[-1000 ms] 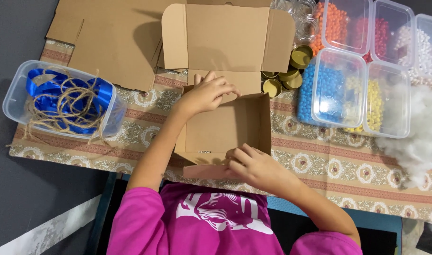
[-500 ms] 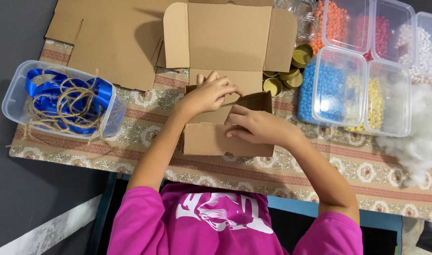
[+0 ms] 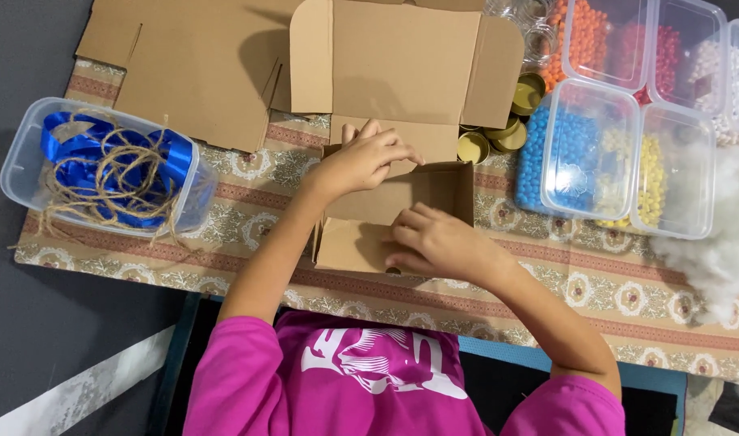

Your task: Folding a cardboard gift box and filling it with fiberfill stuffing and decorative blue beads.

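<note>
A small brown corrugated cardboard box (image 3: 402,214), half folded, sits at the middle of the patterned beige table runner (image 3: 547,282), with its front panel lying flat toward the person in the pink shirt (image 3: 361,379). The left hand (image 3: 361,161) rests at the box's 11 o'clock corner, fingers curled down over the top edge of the back wall and pressing on it. The right hand (image 3: 438,241) lies at 5 o'clock on the box, palm down and fingers loosely bent, pinching the edge of the front panel near the right side wall. At 12 o'clock from the box a larger brown cardboard mailer with open side flaps (image 3: 406,60) lies spread flat. At 9 o'clock stands a clear plastic tub holding blue ribbon and jute twine (image 3: 103,165). At 2 o'clock sit round gold metal lids (image 3: 499,133), and beyond them, at 3 o'clock, clear lidded tubs of coloured beads (image 3: 620,145). White stuffing fluff (image 3: 721,242) lies at the far right edge.
</note>
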